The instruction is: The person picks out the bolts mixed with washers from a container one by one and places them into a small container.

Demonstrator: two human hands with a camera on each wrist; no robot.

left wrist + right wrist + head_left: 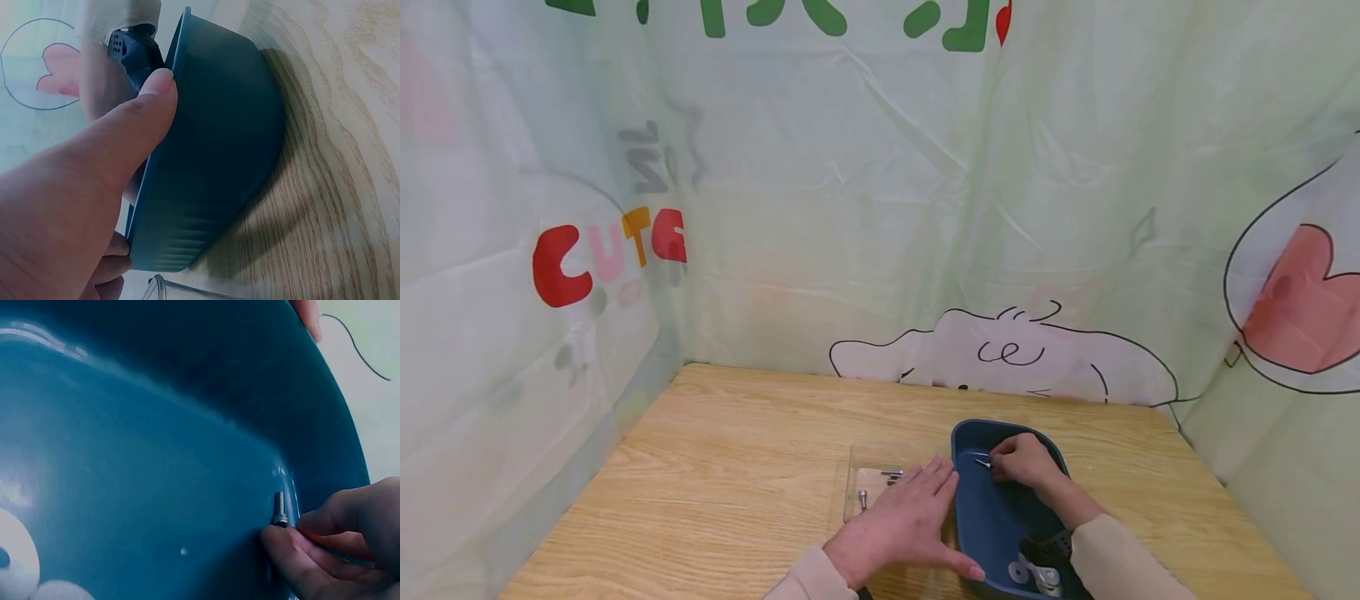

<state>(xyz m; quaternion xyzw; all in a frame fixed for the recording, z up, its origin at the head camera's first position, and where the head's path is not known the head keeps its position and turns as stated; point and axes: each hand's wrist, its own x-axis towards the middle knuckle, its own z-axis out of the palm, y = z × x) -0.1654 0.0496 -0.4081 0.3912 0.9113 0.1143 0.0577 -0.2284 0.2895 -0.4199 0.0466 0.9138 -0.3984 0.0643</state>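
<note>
A deep blue tray (pixel 988 525) stands on the table. My left hand (pixel 913 517) rests along its left rim with the fingers extended, and in the left wrist view the thumb (pixel 147 97) lies on the rim. Inside the tray, near the far end, my right hand (pixel 1026 461) pinches a small metal socket-head screw (pixel 280 507) at its head, between thumb and fingertips. The screw's threaded shank points away from the fingers, close to the tray wall in the right wrist view. White washers (pixel 22 562) lie on the tray floor.
A clear plastic box (pixel 851 479) with several metal screws (pixel 862 498) stands left of the tray, partly hidden by the left hand. More small white parts (pixel 1047 581) lie at the tray's near end. Printed curtains (pixel 850 250) hang behind the wooden table (pixel 737 467).
</note>
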